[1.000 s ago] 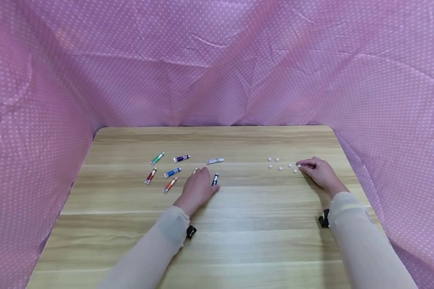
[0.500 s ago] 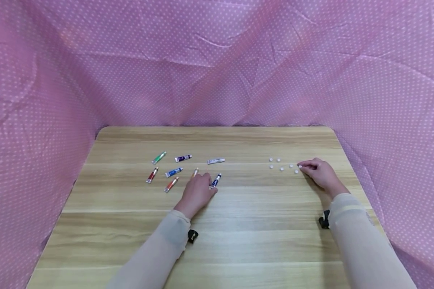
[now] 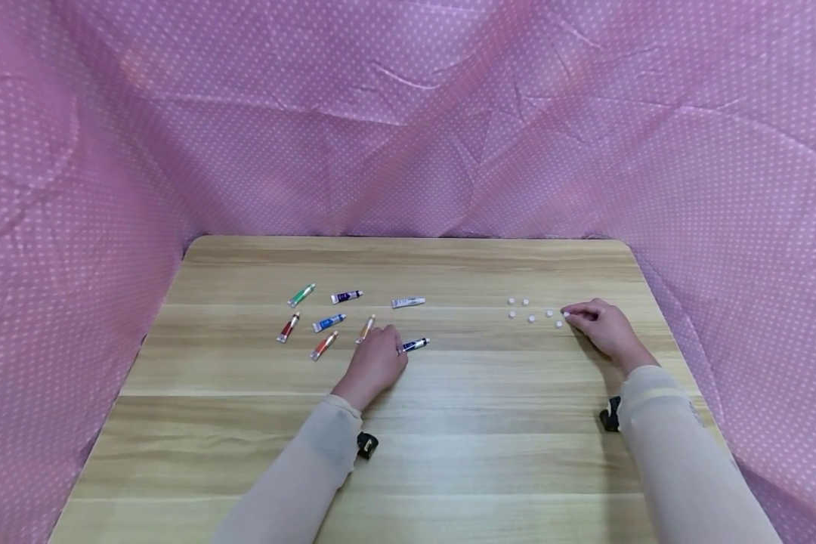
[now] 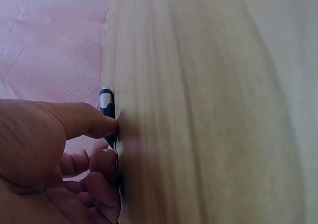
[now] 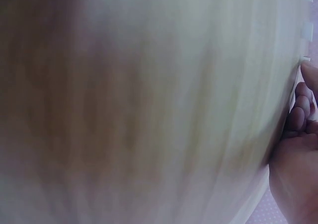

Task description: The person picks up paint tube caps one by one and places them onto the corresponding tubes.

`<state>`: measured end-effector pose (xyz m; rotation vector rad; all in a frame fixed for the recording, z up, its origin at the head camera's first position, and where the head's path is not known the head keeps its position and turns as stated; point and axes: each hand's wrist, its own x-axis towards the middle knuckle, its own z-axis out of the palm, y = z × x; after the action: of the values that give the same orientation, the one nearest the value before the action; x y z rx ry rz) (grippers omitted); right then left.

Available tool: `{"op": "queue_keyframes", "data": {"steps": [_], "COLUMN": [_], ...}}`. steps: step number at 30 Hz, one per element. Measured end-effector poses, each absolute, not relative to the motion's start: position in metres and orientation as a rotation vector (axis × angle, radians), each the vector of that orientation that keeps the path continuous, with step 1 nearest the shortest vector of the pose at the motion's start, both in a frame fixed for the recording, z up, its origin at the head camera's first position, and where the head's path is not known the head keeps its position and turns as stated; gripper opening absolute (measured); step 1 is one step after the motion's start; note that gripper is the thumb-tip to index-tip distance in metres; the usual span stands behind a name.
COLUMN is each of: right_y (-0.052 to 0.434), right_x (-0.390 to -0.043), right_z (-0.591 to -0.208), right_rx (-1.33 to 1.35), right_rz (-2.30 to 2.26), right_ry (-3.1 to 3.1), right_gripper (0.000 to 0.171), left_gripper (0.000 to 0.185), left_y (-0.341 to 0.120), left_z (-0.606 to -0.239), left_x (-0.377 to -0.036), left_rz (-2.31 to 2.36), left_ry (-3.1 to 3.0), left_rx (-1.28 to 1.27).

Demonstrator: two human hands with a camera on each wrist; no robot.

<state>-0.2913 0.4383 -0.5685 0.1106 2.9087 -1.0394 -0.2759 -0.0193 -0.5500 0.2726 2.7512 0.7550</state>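
My left hand (image 3: 396, 350) rests on the wooden table (image 3: 449, 453), thumb and curled fingers pinching one end of a dark blue paint tube (image 3: 415, 344) that lies nearly sideways. The left wrist view shows the thumb (image 4: 94, 124) pressed against that tube (image 4: 106, 101). Left of it lie several more tubes: yellow-orange (image 3: 366, 329), orange (image 3: 323, 345), blue (image 3: 329, 323), red (image 3: 288, 327), green (image 3: 301, 295), purple (image 3: 346, 296) and white (image 3: 408, 302). My right hand (image 3: 571, 315) sits at the right, its curled fingertips pinching a small white cap (image 3: 565, 313) beside several loose white caps (image 3: 530, 318).
Pink dotted cloth (image 3: 408, 136) walls the table on the left, back and right. The table's near half holds only my two sleeved forearms. The right wrist view is blurred, showing table surface and my fingers (image 5: 298, 119) at its edge.
The dark blue tube has swung from pointing away to lying nearly sideways, its free end moving right under my left fingers. My left hand drew back slightly. The right hand stayed put.
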Motion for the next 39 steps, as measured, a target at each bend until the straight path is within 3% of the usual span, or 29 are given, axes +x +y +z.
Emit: {"op": "queue_keyframes", "data": {"steps": [18,32,35,39], "right_y": [0.428,0.428,0.426,0.425], "right_x": [-0.293,-0.272,-0.271,-0.27], "right_z": [-0.563,-0.558,-0.552,-0.544], "right_rx": [0.216,0.472,0.482,0.503], "right_rz": [-1.153,-1.562,-1.755,-2.066], "right_ry": [2.828,2.618,2.539,2.36], "right_gripper": [0.036,0.052,0.046,0.025], "left_gripper": [0.006,0.007,0.008,0.015], "left_y": [-0.032,-0.043,-0.049,-0.059], "left_z": [-0.547,-0.549,-0.55,-0.549], "left_x": [-0.268,-0.249,-0.246,-0.245], "left_rz": [0.872,1.171,1.275,1.41], "left_ry": [2.816,2.678,2.63,2.52], "left_rx": [0.278,0.27,0.229,0.166]}}
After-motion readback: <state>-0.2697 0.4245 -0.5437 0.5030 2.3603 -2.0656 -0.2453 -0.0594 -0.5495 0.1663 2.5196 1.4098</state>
